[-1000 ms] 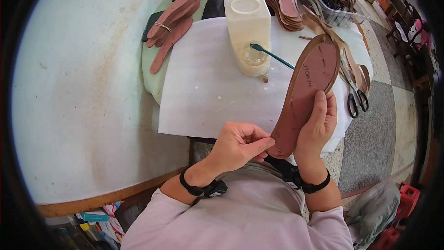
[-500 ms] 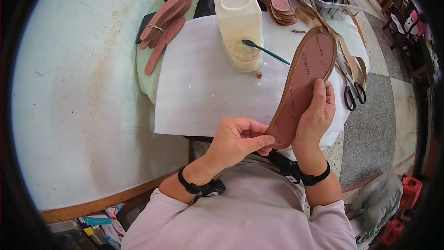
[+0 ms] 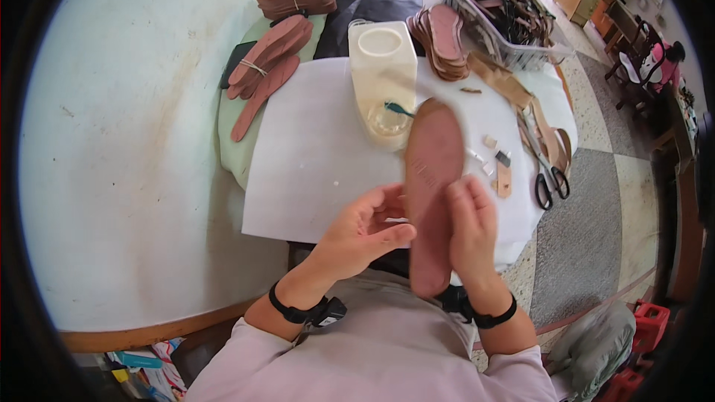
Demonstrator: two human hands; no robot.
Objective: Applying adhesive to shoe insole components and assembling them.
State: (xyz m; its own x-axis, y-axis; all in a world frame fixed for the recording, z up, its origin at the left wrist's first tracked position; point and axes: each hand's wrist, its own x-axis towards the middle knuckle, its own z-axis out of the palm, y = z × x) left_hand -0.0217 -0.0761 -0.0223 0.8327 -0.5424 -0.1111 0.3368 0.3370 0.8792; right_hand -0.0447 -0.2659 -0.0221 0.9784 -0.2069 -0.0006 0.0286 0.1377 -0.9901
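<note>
My right hand [image 3: 474, 237] grips a reddish-brown shoe insole [image 3: 432, 201] by its right edge, thumb on the face. The insole stands nearly upright in front of me, slightly blurred, with a lighter band round its rim. Just left of it, my left hand [image 3: 357, 237] is open, thumb and fingers apart, the tips close to the insole's edge; whether they touch it I cannot tell. Beyond the insole a cream plastic jug [image 3: 381, 74] lies with a cut opening towards me. A dark green brush [image 3: 398, 109] rests in that opening, its handle partly hidden behind the insole.
White sheeting [image 3: 298, 171] covers the work surface. Bundled insoles [image 3: 272, 48] lie at the left, another insole stack [image 3: 445, 37] behind the jug. Black-handled scissors [image 3: 551, 187] and tan strips [image 3: 514, 89] lie right, below a clear bin [image 3: 514, 52] of dark strips. A person [image 3: 669, 67] sits far right.
The insole has moved left and down and turned more upright in my right hand. My left hand has let go of its lower end and opened.
</note>
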